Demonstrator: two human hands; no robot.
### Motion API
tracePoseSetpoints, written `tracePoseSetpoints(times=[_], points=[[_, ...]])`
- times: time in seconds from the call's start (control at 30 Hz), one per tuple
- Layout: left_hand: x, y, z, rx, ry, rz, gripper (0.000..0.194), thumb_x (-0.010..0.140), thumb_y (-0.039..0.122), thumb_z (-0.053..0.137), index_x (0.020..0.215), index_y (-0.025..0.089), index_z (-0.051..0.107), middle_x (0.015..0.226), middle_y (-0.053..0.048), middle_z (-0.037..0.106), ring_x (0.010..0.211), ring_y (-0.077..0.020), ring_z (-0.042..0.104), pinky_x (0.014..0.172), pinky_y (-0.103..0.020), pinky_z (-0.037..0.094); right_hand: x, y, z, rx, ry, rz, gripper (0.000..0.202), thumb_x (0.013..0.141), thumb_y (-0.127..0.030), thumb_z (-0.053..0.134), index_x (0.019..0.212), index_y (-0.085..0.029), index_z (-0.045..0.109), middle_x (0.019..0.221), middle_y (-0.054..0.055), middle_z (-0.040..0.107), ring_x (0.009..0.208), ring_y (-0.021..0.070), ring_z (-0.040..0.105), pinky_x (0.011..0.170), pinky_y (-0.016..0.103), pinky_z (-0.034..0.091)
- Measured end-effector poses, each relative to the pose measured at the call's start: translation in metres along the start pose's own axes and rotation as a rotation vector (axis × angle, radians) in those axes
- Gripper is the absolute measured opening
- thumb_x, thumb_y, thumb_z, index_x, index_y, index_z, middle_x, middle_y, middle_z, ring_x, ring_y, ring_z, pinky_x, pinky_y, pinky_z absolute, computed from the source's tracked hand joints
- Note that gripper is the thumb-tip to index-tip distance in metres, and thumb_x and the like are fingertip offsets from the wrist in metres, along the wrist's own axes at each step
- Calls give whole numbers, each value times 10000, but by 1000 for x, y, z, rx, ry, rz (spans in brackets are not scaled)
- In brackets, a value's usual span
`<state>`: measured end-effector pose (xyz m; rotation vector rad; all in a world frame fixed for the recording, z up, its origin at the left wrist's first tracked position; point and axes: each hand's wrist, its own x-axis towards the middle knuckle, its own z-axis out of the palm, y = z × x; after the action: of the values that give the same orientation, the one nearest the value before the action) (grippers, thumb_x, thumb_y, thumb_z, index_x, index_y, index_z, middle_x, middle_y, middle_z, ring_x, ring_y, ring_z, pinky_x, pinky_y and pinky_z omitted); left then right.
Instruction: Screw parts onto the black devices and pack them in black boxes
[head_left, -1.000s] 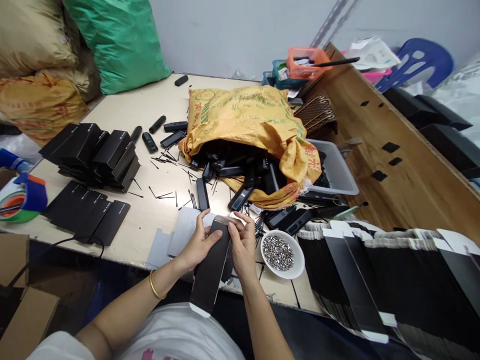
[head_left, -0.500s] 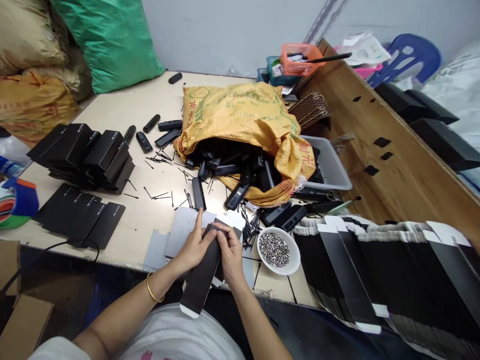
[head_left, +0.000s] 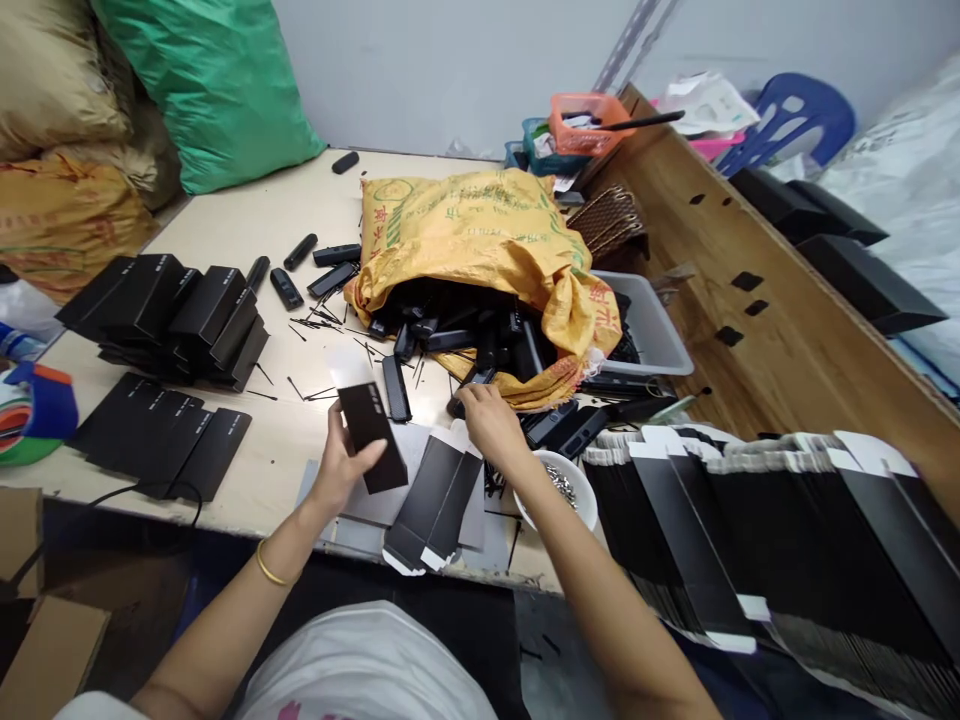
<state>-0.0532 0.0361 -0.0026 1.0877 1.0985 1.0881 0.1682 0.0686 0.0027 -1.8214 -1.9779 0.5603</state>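
My left hand (head_left: pixel 339 468) grips a small black box (head_left: pixel 373 440), held upright and slightly tilted above the table, its pale flap raised at the top. My right hand (head_left: pixel 491 420) reaches across the bowl to the sack's mouth, fingers closed on the end of a black handheld device (head_left: pixel 469 385); the fingers partly cover it. Between my forearms, flattened black boxes (head_left: pixel 435 500) with white end flaps lie on grey sheets. Black devices spill from the yellow woven sack (head_left: pixel 472 225). Under my right forearm, a white bowl (head_left: pixel 589 512) of small metal pieces is partly hidden.
Stacked black boxes (head_left: pixel 214 300) stand at left, with more boxes (head_left: pixel 150 420) laid out before them. A long row of flat black boxes (head_left: pixel 787 530) fills the right. Thin black sticks (head_left: pixel 319 322) are scattered about. A wooden panel (head_left: pixel 697 230) borders the right side.
My hands have separated. The left has lifted a black box up and leftward, now opened out; the right has moved forward to a device by the sack. Flattened boxes are uncovered between them.
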Motion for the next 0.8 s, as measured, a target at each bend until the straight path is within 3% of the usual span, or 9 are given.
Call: tracePoseSetpoints(times=[0.07, 0.13, 0.23, 0.33, 0.43, 0.57, 0.67, 0.8], points=[[7, 3, -7, -125, 1, -160, 637, 710, 450, 666, 1201, 235, 323, 992, -49, 588, 845, -185, 630, 763, -348, 528, 13, 0, 2, -82, -53, -31, 255, 815, -57, 412, 951, -160, 603, 1054, 136, 615, 1018, 258, 527, 887, 366, 392], [12, 1, -9, -118, 0, -214, 624, 689, 466, 676, 1164, 215, 360, 962, -45, 589, 803, -189, 632, 732, -362, 529, 24, -15, 19, -77, -47, 24, 224, 848, -159, 462, 1041, -155, 576, 1041, 148, 620, 1010, 280, 542, 871, 388, 406], [18, -4, -11, 144, -15, -104, 616, 631, 396, 733, 1133, 184, 445, 1054, -77, 587, 963, -226, 599, 868, -391, 478, 37, -41, 55, 51, 2, 170, 352, 764, -227, 620, 1095, -130, 549, 1011, 184, 616, 1013, 331, 543, 870, 445, 396], [21, -2, -22, 481, -19, 24, 740, 593, 331, 754, 1236, 191, 415, 1212, -117, 534, 1151, -269, 506, 977, -415, 398, 49, -40, 70, 224, 12, 207, 378, 719, -168, 632, 1085, -134, 546, 1019, 153, 616, 977, 277, 566, 854, 406, 420], [22, 8, -42, 731, 47, 15, 827, 622, 330, 719, 1313, 202, 284, 1216, -137, 517, 1080, -275, 553, 887, -421, 450, 52, -12, 52, 343, 30, 210, 312, 778, -264, 574, 1064, -140, 550, 982, 99, 633, 870, 204, 598, 772, 348, 470], [26, 18, -60, 900, -8, 0, 682, 653, 344, 676, 1233, 205, 345, 1125, -114, 552, 982, -272, 591, 767, -389, 487, 37, 12, -1, 876, 227, 137, 308, 753, -407, 623, 971, -189, 619, 950, 49, 648, 847, 183, 611, 774, 347, 486], [29, 20, -59, 868, -151, 110, 620, 659, 291, 656, 1215, 222, 391, 1080, -80, 573, 986, -242, 587, 794, -351, 483, 24, -7, -34, 822, 136, -63, 256, 664, -365, 743, 875, -231, 688, 962, 42, 655, 942, 218, 597, 870, 387, 461], [26, 20, -56, 817, -242, 178, 657, 635, 214, 641, 1242, 231, 392, 1060, -58, 578, 923, -205, 597, 786, -314, 482, 26, -54, -46, 606, -140, -337, 155, 751, -344, 674, 878, -265, 717, 1000, 45, 674, 1004, 237, 582, 964, 453, 404]])
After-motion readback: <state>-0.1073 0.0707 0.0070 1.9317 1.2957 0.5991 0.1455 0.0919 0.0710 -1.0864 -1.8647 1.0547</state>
